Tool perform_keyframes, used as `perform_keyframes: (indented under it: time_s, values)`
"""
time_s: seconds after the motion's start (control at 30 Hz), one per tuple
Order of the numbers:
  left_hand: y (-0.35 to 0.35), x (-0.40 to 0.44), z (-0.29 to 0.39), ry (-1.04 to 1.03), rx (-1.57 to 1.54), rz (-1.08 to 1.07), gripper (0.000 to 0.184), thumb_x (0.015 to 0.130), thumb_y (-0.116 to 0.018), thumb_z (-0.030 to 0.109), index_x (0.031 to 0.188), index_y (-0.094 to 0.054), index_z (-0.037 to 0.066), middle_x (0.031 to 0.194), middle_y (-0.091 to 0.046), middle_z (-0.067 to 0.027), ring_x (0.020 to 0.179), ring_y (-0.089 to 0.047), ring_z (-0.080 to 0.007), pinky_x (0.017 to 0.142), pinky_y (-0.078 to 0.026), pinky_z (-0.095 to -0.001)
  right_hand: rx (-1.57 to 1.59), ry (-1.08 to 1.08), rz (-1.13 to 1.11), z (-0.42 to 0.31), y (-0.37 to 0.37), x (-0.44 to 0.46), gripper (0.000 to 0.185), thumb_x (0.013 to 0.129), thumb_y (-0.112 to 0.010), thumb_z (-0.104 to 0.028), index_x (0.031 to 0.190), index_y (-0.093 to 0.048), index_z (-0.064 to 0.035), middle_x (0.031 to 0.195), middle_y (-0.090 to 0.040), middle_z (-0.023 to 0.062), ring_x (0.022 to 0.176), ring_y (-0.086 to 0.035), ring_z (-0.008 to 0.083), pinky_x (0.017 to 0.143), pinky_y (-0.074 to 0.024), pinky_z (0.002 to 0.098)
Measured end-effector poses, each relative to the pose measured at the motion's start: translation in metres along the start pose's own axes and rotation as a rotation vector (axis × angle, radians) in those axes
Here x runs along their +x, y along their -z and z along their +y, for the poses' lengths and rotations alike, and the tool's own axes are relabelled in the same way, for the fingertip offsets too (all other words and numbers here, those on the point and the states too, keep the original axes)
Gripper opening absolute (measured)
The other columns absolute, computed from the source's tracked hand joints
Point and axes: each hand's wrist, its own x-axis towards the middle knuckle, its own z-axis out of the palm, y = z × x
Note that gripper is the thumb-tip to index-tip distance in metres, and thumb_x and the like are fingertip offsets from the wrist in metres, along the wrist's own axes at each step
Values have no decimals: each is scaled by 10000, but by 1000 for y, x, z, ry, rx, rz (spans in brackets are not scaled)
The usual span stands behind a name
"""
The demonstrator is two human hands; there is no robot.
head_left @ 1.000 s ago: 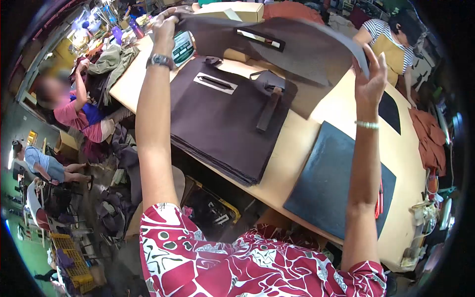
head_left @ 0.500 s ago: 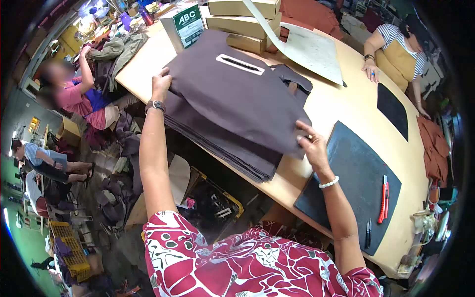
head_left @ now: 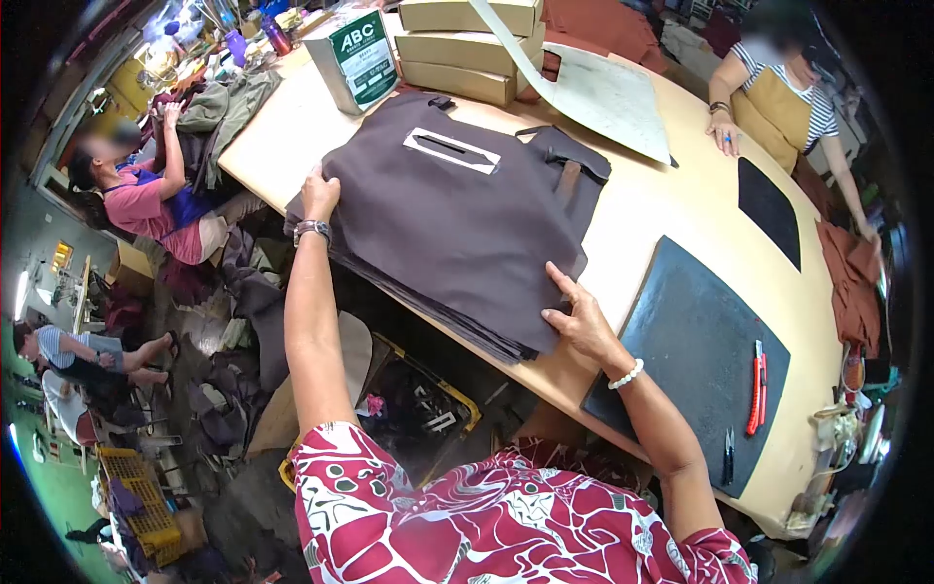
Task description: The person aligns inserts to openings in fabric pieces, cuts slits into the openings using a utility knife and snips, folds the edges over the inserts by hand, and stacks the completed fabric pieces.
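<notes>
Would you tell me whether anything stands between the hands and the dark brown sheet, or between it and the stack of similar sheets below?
Nothing visible separates left hand or right hand from the dark brown sheet. At its right edge, a flat brown bar seems partly covered, possibly caught above the stack.

Surface (head_left: 699, 200): an ABC tin (head_left: 362, 64) is being supported near the stacked cardboard boxes (head_left: 455, 49); a pale sheet (head_left: 623, 109) is being carried beside them. Dark mat (head_left: 671, 326): a red cutter (head_left: 753, 404) and a slim dark tool (head_left: 729, 457) are being borne on top. Black panel (head_left: 770, 212): being supported beyond the mat. Mustard apron (head_left: 775, 109): being worn by a person across the surface. Yellow crate (head_left: 141, 506): being partly covered by purple cloth (head_left: 125, 494).
</notes>
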Motion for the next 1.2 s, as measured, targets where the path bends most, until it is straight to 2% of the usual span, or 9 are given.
perform_keyframes:
  time_s: [0.1,0.23,0.5,0.63,0.77,0.87,0.9,0.97,1.2]
  values:
    - [1,-19,49,-129,354,149,573,753,-669,381,1273,-516,197,1399,-343,-203,1297,-295,-407,1008,-296,-569,-1,30,13,5,-3,0,694,761,-635,-21,1389,-340,-37,1262,-484,168,1162,-452,242,1009,-329,305]
    - [-13,-16,110,-777,118,53,453,789,-655,319,1206,-574,163,1310,-492,-108,1224,-434,-293,996,-329,-487,-47,1,-27,-7,-1,0,694,771,-651,-68,1384,-329,-14,1304,-449,219,1234,-411,293,1045,-305,333]
    - [-48,8,174,-1053,595,-330,272,773,-613,105,1007,-695,216,858,-676,-73,857,-634,-259,892,-412,-443,-81,29,-48,-5,-2,4,714,780,-663,-239,1381,-341,-29,1347,-384,297,1286,-343,404,1072,-277,389]
    - [-61,12,166,-923,395,-278,186,789,-539,91,774,-703,177,796,-670,-98,806,-650,-289,849,-436,-465,-81,13,-79,-4,-3,6,705,784,-661,-242,1386,-348,-51,1374,-402,219,1304,-341,344,1071,-265,362]
    - [-71,-15,168,-707,410,-143,202,781,-509,103,796,-711,117,854,-667,-125,917,-625,-309,900,-384,-564,-60,38,-87,-2,-4,7,707,795,-662,-303,1375,-359,-38,1336,-417,267,1265,-369,398,1054,-295,393]
    - [-103,-47,166,-592,315,109,327,841,-484,274,1035,-621,50,1226,-524,-186,1235,-394,-368,976,-288,-609,25,32,-6,-9,-2,6,646,830,-637,-302,1361,-386,-31,1314,-463,220,1211,-450,298,1021,-336,350]
    - [-104,-57,171,-468,256,-26,495,888,-430,401,1260,-501,83,1379,-385,-197,1298,-297,-399,1021,-226,-606,145,12,80,-13,-2,7,622,845,-624,-300,1355,-395,-30,1306,-477,199,1185,-470,256,1006,-350,329]
    - [-118,-76,166,-404,107,13,523,899,-421,440,1288,-490,97,1402,-364,-177,1323,-266,-368,1037,-207,-594,312,21,218,-9,7,20,571,895,-575,-295,1374,-380,-53,1277,-506,147,1089,-499,138,952,-385,267]
    - [-122,-81,163,-402,-18,96,510,904,-429,414,1293,-490,89,1415,-349,-172,1328,-267,-358,1053,-191,-575,1037,-417,123,-13,30,93,534,892,-546,-382,1307,-432,-65,1157,-546,128,937,-561,191,780,-451,323]
